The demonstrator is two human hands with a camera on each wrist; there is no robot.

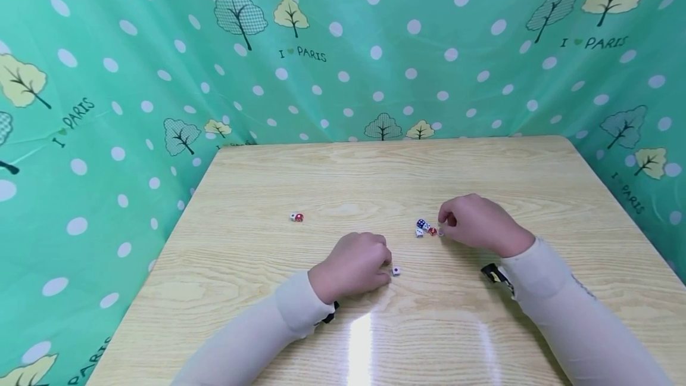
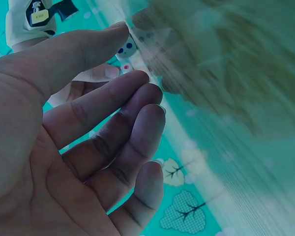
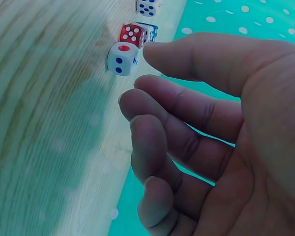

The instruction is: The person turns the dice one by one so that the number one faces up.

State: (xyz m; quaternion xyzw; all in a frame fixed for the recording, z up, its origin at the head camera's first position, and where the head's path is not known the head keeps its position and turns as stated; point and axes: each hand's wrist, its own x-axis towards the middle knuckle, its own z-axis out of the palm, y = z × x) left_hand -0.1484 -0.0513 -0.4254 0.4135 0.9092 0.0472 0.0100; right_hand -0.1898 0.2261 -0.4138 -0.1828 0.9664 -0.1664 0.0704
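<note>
My left hand is at mid-table, its thumb and fingers apart beside a white die. In the left wrist view a white die shows just beyond the thumb tip, with nothing pinched. The right hand hovers at a small dice cluster, fingers loosely bent. By its fingertips lies a white die with a red pip on top, next to a red die. Also in that cluster are a blue die and two more white dice, one in front.
Farther left on the wooden table, a white die and a red die sit side by side. A green dotted curtain hangs behind and along the sides of the table. Light glares off the tabletop near the front.
</note>
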